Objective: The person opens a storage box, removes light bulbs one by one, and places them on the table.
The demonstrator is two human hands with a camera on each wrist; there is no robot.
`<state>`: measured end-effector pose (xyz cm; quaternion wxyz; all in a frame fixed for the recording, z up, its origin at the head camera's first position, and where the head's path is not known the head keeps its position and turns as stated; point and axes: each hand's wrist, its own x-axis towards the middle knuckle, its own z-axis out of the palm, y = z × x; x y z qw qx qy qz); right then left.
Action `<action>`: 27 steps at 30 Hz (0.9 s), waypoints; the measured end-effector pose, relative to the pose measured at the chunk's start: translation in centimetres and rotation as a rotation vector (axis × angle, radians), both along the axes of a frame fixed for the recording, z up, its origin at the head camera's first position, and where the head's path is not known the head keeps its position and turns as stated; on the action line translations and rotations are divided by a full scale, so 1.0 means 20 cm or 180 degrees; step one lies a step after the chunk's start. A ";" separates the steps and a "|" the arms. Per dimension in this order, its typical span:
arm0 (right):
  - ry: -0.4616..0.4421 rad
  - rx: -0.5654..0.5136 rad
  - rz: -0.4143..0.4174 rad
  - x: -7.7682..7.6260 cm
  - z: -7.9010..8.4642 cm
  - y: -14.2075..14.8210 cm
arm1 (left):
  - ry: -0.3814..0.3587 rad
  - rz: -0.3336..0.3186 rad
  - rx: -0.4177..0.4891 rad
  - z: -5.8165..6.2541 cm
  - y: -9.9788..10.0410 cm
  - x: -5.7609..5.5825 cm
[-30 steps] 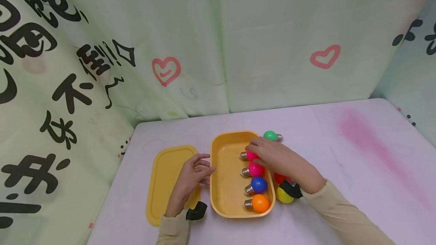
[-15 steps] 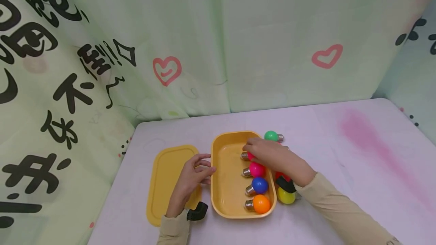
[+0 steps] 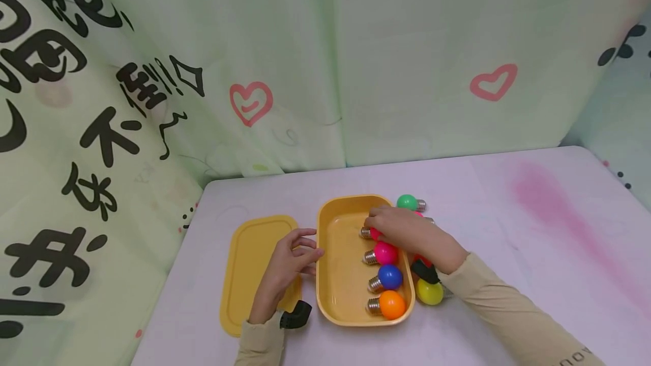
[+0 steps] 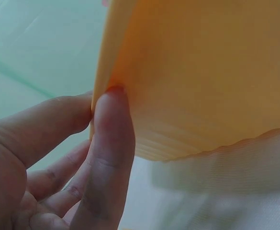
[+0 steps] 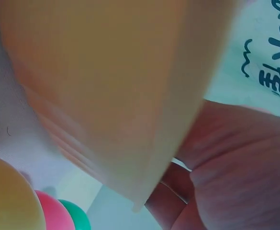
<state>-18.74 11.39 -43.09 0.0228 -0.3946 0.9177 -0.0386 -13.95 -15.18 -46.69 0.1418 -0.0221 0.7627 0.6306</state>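
A yellow plastic box (image 3: 338, 292) stands uncovered on the table. My left hand (image 3: 287, 261) pinches its left rim between thumb and finger, as the left wrist view shows up close. My right hand (image 3: 407, 230) reaches over the right rim, its fingers and thumb around a pink light bulb (image 3: 375, 234) that they partly cover. Below that bulb, in a column along the box's right side, lie another pink bulb (image 3: 385, 253), a blue bulb (image 3: 390, 277) and an orange bulb (image 3: 392, 304), metal bases pointing left. The right wrist view hides the fingertips behind the box wall.
The yellow lid (image 3: 249, 275) lies flat left of the box, partly under my left arm. Right of the box are a green bulb (image 3: 407, 203), a yellow bulb (image 3: 429, 292) and reddish bulbs mostly hidden by my right arm. A printed curtain (image 3: 407, 72) hangs behind the table.
My right wrist and forearm have shifted slightly left, and the fingers have moved a little over the pink bulb. The left hand stays at the rim. The head view has shifted slightly.
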 end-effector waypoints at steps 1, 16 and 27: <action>0.0002 0.0009 -0.0002 0.00 0.00 0.00 | 0.0011 -0.0003 -0.0004 0.00 0.00 0.00; -0.0058 -0.0114 0.0045 0.02 0.06 0.02 | 0.0024 0.0003 -0.0037 0.00 0.00 0.00; 0.0048 -0.0234 0.0004 0.08 0.19 0.09 | 0.0031 0.0005 -0.0064 0.00 0.00 0.00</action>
